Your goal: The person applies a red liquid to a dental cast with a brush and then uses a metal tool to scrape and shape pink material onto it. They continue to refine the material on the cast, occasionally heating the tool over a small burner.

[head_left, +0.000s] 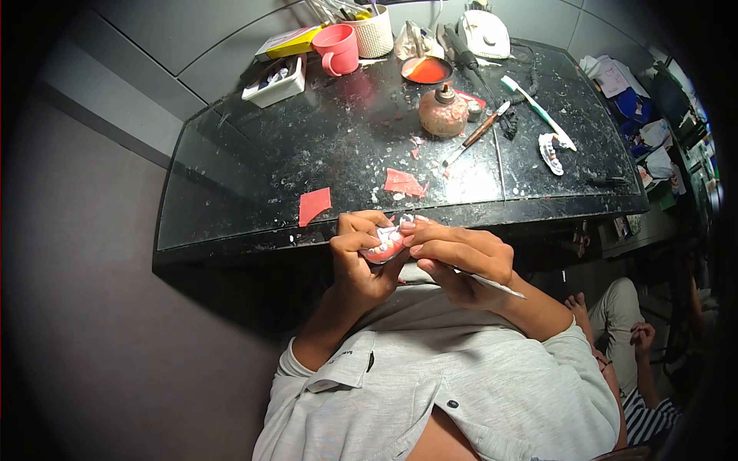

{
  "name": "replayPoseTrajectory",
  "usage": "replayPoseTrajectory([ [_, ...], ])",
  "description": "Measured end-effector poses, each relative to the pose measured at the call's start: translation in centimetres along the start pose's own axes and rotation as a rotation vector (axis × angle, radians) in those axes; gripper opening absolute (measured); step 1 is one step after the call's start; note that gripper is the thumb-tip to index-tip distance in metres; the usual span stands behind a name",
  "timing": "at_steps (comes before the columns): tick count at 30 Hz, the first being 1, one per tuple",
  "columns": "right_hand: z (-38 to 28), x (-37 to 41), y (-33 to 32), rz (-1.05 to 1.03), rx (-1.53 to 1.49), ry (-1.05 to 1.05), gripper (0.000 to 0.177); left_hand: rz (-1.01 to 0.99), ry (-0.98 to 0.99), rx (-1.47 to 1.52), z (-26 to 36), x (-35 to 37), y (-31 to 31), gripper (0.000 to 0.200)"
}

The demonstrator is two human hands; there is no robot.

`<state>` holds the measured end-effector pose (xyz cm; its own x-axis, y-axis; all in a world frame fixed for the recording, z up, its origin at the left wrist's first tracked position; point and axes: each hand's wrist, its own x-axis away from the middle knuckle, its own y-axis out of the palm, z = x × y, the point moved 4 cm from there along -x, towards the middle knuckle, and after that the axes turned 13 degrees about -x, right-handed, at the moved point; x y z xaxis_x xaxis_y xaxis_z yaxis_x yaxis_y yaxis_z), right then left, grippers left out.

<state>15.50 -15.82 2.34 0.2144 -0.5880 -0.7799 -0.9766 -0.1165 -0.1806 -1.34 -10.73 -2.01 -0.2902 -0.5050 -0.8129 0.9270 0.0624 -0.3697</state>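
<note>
Close to my body, just off the bench's front edge, my left hand [360, 257] is closed around a denture model [383, 250] with pink wax gums and white teeth. My right hand [465, 257] is closed on a thin metal hand tool [500, 286], whose shaft sticks out below the palm. The tool's working end is hidden by the fingers. Right fingertips touch the model's far right side. On the bench beyond my hands lie a pink wax sheet [314, 206] and a torn wax piece [405, 183].
A spirit burner [443, 112], a brown-handled wax knife [478, 134], a toothbrush [539, 112] and a white dental cast [550, 154] sit on the black bench [254, 165]. Behind them are a pink mug [336, 50] and a dish of red wax [427, 70]. Another person [621, 323] sits at right.
</note>
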Motion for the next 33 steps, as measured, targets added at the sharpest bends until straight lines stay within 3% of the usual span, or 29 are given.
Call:
replayPoseTrajectory([
  [10, -0.01, 0.11, 0.0, -0.017, 0.009, -0.029, 0.011, -0.079, 0.112, -0.144, 0.27, -0.37, -0.61, 0.053],
  [22, 0.04, 0.19, -0.15, -0.011, 0.0, -0.012, 0.01, -0.104, -0.121, 0.157, 0.36, -0.31, -0.53, 0.058],
  [33, -0.05, 0.09, -0.49, 0.023, 0.013, 0.006, 0.013, -0.173, -0.405, 0.508, 0.58, -0.37, -0.49, 0.051],
])
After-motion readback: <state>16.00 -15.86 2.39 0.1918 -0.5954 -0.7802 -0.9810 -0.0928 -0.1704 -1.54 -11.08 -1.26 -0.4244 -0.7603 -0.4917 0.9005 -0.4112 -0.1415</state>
